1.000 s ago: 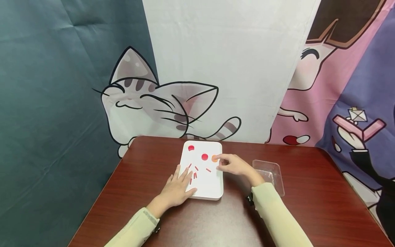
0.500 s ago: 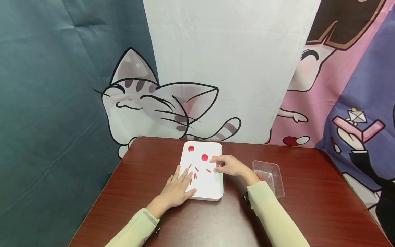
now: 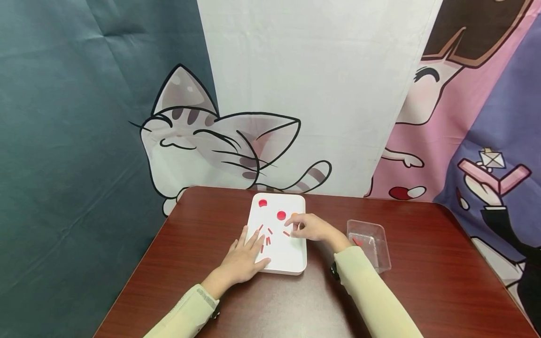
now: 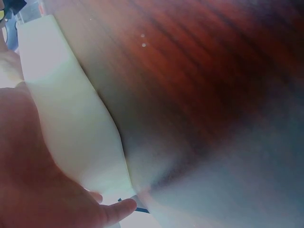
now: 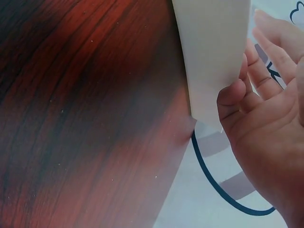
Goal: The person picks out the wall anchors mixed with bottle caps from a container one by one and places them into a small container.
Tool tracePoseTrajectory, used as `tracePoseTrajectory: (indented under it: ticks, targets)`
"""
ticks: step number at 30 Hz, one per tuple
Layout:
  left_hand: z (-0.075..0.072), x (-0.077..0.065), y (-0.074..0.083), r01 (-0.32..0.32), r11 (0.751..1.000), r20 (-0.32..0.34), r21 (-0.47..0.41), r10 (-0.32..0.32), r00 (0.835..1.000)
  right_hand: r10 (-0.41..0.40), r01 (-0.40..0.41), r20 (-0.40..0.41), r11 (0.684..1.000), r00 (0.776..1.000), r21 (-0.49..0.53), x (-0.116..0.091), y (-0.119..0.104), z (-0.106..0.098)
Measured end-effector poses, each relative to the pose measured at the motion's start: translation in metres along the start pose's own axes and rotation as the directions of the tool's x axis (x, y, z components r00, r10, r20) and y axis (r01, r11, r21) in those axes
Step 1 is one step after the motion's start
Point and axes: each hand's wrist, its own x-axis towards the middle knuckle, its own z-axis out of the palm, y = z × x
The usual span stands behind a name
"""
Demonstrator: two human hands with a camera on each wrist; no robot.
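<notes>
In the head view a white tray (image 3: pixel 284 263) lies on the table, bearing several thin red sticks, two red discs and an orange disc (image 3: pixel 294 215). My left hand (image 3: pixel 242 259) rests spread on its near left edge, thumb at the front rim. Over the right side hovers my right hand (image 3: pixel 312 226), fingers bent and thumb apart from the index finger. Just left of its thumb is a red stick (image 3: pixel 286 234), and the hand partly covers the orange disc. No held thing shows in the right wrist view, where the thumb (image 5: pixel 232 92) is near the tray side (image 5: pixel 211 61).
A clear plastic box (image 3: pixel 383 251) stands right of the tray, beside my right forearm, with a red piece (image 3: pixel 357 241) inside. The brown table (image 3: pixel 439 272) reaches back to a printed cloth backdrop (image 3: pixel 321 94).
My right hand has moved left and slightly nearer, from the orange disc to beside the red stick. Its forearm has uncovered the red piece in the box. The left hand stays in place.
</notes>
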Motion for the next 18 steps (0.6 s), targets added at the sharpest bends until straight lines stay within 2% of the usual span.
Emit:
tracePoseTrajectory:
  ticks: [18]
  targets:
    - [0.0,0.0,0.0,0.007,1.0,0.005,-0.007,-0.007,1.0,0.073,-0.07,0.053,0.995,0.996,-0.064,0.014,0.008,0.012]
